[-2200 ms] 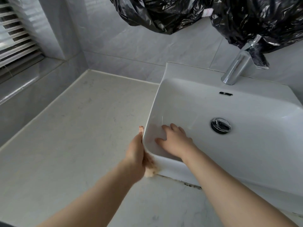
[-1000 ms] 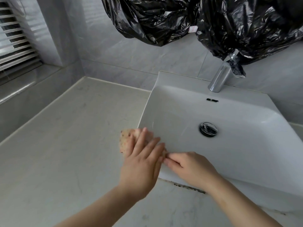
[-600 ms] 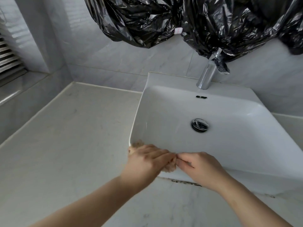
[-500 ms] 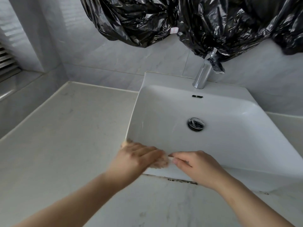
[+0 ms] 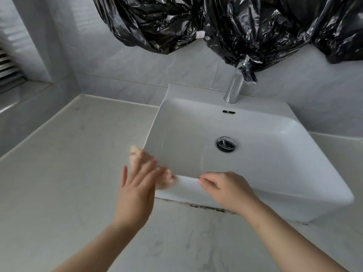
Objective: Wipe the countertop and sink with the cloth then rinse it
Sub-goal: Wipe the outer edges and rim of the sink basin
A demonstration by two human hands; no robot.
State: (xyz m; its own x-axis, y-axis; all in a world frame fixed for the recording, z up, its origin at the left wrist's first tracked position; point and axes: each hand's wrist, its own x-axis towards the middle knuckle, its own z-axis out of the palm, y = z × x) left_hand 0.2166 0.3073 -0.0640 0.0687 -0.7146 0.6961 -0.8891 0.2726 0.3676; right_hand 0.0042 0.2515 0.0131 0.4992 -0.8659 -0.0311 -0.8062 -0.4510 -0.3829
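Two bare forearms reach in from the near edge over the pale marbled surface [image 5: 68,173]. The left grip [image 5: 137,185] is apart, fingers straight and spread, and its palm presses the tan cloth [image 5: 134,153] flat against the outside of the white sink [image 5: 294,122] at the near left corner. The cloth shows beyond the fingertips of that grip and again as a blurred bit just to its right, against the front wall of the sink. The grip and the cloth are both smeared by motion. A little to the right of the left grip, with a bare stretch of front wall between them, the right grip [image 5: 227,191] is clamped on the sink's front rim, its fingers bent over the edge and pointing left. Just nearer than the right grip, a dark stained seam [image 5: 206,207] runs where the sink's base meets the surface. Beyond the right grip, in the floor of the basin, sits a chrome drain [image 5: 226,144], and further on an overflow slot [image 5: 228,112] in the back wall. Behind that a chrome tap [image 5: 234,87] stands on the back ledge, its top hidden in crumpled black plastic sheeting [image 5: 235,26] that hangs over the grey tiled wall [image 5: 127,65]. Far to the left of the left grip, the slats of a window blind [image 5: 7,69] show at the edge.
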